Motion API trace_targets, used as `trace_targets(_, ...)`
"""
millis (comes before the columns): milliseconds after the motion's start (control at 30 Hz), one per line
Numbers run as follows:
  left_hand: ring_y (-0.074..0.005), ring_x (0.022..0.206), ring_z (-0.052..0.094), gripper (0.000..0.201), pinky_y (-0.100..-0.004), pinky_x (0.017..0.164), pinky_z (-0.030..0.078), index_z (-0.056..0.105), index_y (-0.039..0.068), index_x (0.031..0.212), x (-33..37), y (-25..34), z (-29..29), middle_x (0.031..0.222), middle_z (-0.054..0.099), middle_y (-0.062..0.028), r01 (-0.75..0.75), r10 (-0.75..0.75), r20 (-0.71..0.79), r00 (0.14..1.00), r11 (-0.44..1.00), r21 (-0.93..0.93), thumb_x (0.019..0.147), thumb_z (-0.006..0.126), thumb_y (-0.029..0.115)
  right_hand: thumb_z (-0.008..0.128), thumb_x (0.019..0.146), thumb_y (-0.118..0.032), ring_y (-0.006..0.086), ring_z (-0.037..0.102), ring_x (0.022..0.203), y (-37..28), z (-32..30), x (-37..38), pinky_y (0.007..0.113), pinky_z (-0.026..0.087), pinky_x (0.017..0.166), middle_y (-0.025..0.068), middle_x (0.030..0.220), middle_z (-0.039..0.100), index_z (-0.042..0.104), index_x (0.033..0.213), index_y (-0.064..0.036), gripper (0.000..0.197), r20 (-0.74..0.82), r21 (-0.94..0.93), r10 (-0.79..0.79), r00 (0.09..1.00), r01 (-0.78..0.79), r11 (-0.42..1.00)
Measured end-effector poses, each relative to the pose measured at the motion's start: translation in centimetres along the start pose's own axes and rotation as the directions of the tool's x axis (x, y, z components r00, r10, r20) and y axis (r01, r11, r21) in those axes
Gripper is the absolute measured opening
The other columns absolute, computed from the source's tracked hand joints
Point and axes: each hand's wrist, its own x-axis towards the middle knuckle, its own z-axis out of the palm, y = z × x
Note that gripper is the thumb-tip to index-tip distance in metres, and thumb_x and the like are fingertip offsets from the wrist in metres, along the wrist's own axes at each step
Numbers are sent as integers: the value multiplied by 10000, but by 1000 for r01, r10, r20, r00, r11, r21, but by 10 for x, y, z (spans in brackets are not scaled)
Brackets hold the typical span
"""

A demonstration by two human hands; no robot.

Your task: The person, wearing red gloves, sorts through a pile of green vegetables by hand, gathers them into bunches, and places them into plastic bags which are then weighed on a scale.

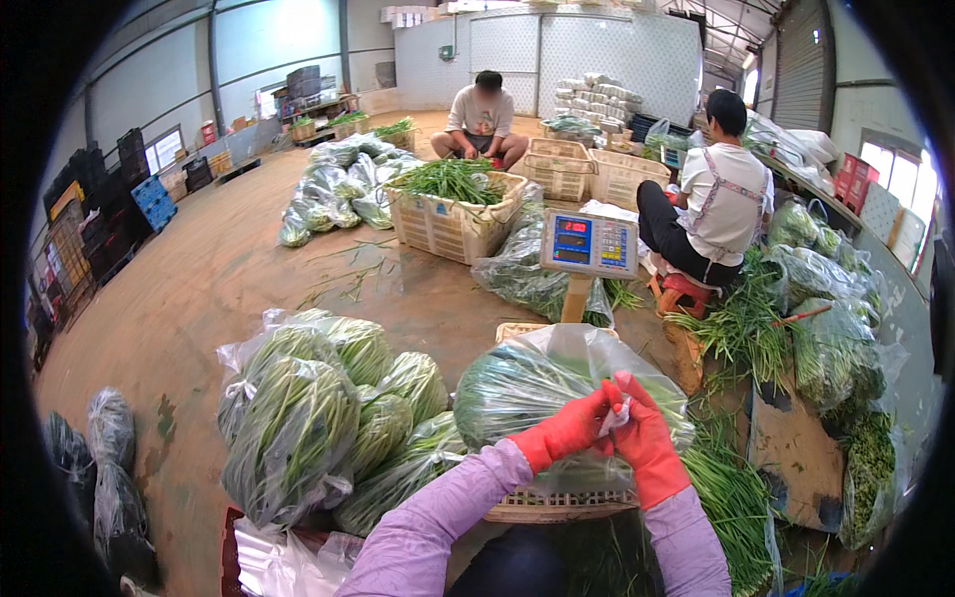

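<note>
A large clear plastic bag (pixel 517 383) packed with long green stalks lies on a shallow plastic basket (pixel 547 509) in front of me. Both my hands wear red gloves and meet over the right part of this bag. My left hand (pixel 567 430) pinches a gathered whitish bit of the plastic. My right hand (pixel 647 448) closes on the same bit from the other side, its fingertips touching those of the left. Just behind the bag stands a weighing scale's display (pixel 589 245), lit, on a post.
Several filled bags of stalks (pixel 298 418) stand to my left, by a red crate (pixel 231 552) of folded plastic. Loose green stalks (pixel 731 497) lie at right. Farther off, a person (pixel 482 119) crouches behind a full basket (pixel 448 224); another (pixel 731 194) sits on a red stool.
</note>
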Motion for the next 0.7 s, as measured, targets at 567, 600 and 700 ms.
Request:
trace_targets(567, -217, 784, 609, 385, -343, 706, 478, 528, 24, 1072, 32, -63, -94, 860, 629, -114, 211, 279, -728, 626, 838, 503, 740, 681, 145, 589, 879, -231, 154, 646, 701, -16, 55, -90, 235, 479, 565, 46, 925, 654, 467, 1300, -75, 465, -288, -524, 181, 940, -313, 792)
trace_targets(600, -217, 846, 607, 438, -335, 761, 476, 513, 16, 1123, 27, -58, -109, 923, 626, -126, 159, 219, -610, 761, 850, 502, 741, 686, 140, 580, 880, -219, 212, 664, 776, -27, 45, -105, 276, 498, 631, 85, 1043, 642, 439, 1303, -45, 479, -258, -522, 129, 958, -250, 815)
trace_targets(700, -208, 1040, 565, 599, -317, 902, 445, 455, 13, 1264, 6, -42, -126, 1107, 594, -142, -101, 222, -151, 963, 821, 562, 739, 714, 138, 574, 871, -182, 200, 652, 810, -74, 8, -159, 283, 489, 665, 101, 1027, 646, 478, 1258, -46, 421, -544, -518, -77, 835, -263, 814)
